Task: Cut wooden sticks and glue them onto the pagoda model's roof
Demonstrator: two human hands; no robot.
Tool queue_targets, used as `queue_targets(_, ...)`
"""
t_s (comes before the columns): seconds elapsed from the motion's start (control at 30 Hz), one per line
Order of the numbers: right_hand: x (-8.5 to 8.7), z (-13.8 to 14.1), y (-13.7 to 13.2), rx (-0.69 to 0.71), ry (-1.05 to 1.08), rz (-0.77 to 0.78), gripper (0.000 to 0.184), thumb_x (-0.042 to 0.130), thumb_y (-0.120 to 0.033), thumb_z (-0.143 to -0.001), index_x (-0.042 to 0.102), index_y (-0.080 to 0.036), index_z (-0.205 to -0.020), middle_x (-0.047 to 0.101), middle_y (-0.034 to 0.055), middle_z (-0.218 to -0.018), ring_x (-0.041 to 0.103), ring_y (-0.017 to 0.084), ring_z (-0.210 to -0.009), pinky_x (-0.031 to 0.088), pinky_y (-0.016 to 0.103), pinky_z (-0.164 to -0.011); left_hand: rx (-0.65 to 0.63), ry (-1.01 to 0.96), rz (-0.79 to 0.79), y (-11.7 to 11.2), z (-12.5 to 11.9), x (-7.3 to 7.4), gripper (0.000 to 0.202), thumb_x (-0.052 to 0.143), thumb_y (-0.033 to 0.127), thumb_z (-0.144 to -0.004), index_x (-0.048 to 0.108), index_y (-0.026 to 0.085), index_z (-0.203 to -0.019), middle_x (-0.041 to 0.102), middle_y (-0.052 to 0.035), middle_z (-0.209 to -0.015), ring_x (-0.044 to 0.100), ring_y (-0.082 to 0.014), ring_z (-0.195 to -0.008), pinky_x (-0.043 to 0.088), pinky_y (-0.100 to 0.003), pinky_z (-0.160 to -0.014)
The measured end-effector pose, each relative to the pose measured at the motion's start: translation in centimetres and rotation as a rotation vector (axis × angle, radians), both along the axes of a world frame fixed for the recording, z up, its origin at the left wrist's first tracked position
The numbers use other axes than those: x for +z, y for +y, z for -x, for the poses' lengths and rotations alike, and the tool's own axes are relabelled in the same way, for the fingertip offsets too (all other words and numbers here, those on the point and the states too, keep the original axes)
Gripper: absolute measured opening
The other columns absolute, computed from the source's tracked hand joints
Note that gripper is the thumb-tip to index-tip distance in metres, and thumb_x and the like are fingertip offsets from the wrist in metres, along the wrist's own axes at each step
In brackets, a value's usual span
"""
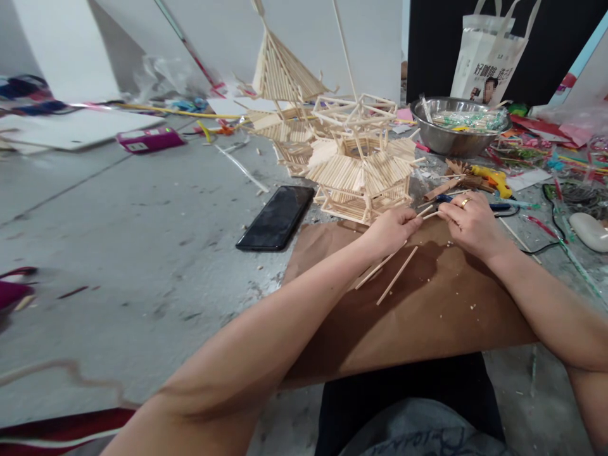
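My left hand is closed on thin wooden sticks whose ends poke out past the thumb and forefinger. My right hand, wearing a ring, pinches the far end of one of these sticks. Below the left hand, another stick slants down over a brown sheet, and a loose stick lies beside it. Just behind my hands stands a pavilion-like model built from such sticks. A tool with dark blue handles shows behind the right hand, partly hidden by it.
A black phone lies left of the sheet. Behind the model rises a pointed stick roof. At the right are a metal bowl of wrapped items, a yellow glue gun, cables and a white mouse-shaped object. A purple case lies far left.
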State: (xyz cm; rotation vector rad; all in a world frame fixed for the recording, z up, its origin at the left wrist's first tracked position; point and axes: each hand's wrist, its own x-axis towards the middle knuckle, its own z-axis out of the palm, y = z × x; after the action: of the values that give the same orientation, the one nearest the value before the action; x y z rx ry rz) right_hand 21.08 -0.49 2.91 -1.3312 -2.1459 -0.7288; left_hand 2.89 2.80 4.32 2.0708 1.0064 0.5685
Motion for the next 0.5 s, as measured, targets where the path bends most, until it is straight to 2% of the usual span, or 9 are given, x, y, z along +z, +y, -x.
queue_targets(0.5, -0.48, 0.07, 0.00, -0.042, 0.004, 0.018, 0.029, 0.039, -0.030, -0.086, 0.062, -0.018, -0.073, 0.057, 0.0055, -0.068, 0.045, 0.018, -0.072, 0.029, 0.031, -0.068, 0.037, 0.028, 0.012, -0.05, -0.15, 0.04, 0.023, 0.041, 0.028, -0.076, 0.043, 0.016, -0.057, 0.036, 0.0044, -0.053, 0.035, -0.0094, -0.055, 0.024, -0.023, -0.054)
